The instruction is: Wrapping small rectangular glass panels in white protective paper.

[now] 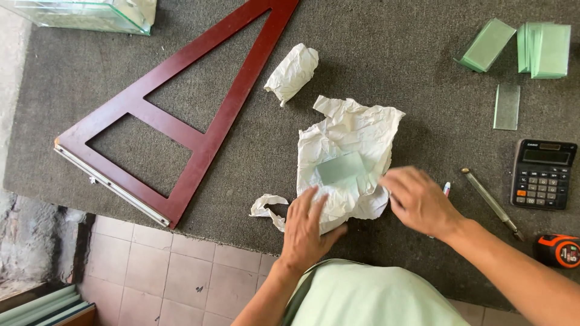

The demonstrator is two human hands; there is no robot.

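Head view, looking straight down: the left hand point(306, 226) lies flat and open, fingers spread, pressing the near edge of a crumpled white paper sheet point(353, 151) on the dark grey felt-covered table point(393, 60). The right hand point(418, 199) is at the sheet's right edge, fingers curled over the paper's rim; it is motion-blurred, so whether it pinches the paper cannot be told. In the middle of the sheet sits a small rectangular glass pane point(341, 168), pale green, lying flat and half nested in the wrinkles.

That pane looks light but stiff, brittle and sharp along its edges, likely slippery on its faces; a hold by the long edges or through the paper seems safest. The paper itself is soft, limp and easily torn.

Around it: a wrapped paper bundle point(292, 72) lies further up, apart from the sheet, and a torn paper scrap point(267, 208) lies just beside the left hand. A red wooden triangular frame point(199, 142) fills the left. To the right lie a glass cutter point(490, 202), a calculator point(544, 174), a tape measure point(559, 250), a loose glass strip point(506, 107) and stacked glass pieces point(525, 45). Nothing stands between the hands and the pane.
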